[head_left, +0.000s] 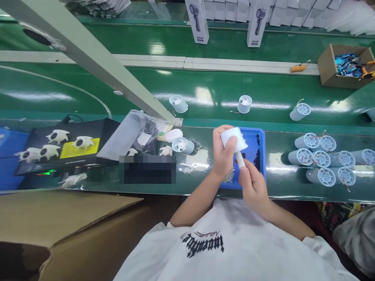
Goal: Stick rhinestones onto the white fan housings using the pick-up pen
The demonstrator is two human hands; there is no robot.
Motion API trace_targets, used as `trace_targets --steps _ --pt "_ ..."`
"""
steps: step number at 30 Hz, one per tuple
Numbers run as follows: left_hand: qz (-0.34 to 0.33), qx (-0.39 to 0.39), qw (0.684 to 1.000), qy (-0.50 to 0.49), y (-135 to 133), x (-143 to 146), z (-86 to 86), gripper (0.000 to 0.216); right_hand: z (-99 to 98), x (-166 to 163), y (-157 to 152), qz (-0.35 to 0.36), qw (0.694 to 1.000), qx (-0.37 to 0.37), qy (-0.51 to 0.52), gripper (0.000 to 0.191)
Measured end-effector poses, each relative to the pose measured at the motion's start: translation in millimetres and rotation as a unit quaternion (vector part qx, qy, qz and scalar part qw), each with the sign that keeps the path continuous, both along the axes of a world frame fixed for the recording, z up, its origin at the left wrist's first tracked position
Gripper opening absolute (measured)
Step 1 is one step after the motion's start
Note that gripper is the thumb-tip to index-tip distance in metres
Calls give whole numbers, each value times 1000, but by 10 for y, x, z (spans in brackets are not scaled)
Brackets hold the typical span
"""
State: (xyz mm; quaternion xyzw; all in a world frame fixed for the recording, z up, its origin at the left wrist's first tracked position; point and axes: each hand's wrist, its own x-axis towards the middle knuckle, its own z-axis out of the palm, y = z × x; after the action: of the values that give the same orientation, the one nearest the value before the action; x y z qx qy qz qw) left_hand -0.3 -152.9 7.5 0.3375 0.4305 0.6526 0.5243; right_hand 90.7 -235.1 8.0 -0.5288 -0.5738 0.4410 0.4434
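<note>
Over the blue tray (263,150), my left hand (223,152) is closed around a white cylindrical housing (238,136), thumb across its side. My right hand (254,181) pinches a white rod (240,159) that meets the housing's lower edge. Whether the two are one piece or separate I cannot tell. In the tray lie small black parts (257,154) and, partly behind my left wrist, a heap of small pale metallic parts (230,175).
Several pale blue fan housings (326,177) with wires lie at right; others (183,145) stand left and behind. White finned parts (83,142) rest on a black box at left. A slanted beam (117,74) crosses overhead; a cardboard box (334,72) sits back right.
</note>
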Motion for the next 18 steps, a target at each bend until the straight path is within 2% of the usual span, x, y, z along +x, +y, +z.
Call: trace_targets --steps 4,6,8,10,13,15,16,18 --pt "-79 -46 989 114 157 -116 31 38 38 164 164 -4 999 2 -49 28" --pt "-59 -33 982 175 359 -205 47 36 26 264 259 -9 996 13 -83 25" --pt "-31 -18 959 281 632 -274 56 40 -17 348 344 -46 994 31 -99 21" --pt "-45 -22 905 422 923 -298 52 46 -80 402 406 -78 992 45 -93 14" --pt "-92 -30 776 624 1272 -242 10 39 -177 429 445 -47 992 91 -68 13" --pt "-131 -23 700 702 1407 -161 -38 39 -232 433 441 -18 989 133 -63 13" --pt "-150 -9 679 718 1447 -115 -64 45 -257 437 433 -11 987 146 -64 12" --pt "-183 34 670 718 1481 -28 -109 61 -303 448 410 -9 987 147 -67 12"
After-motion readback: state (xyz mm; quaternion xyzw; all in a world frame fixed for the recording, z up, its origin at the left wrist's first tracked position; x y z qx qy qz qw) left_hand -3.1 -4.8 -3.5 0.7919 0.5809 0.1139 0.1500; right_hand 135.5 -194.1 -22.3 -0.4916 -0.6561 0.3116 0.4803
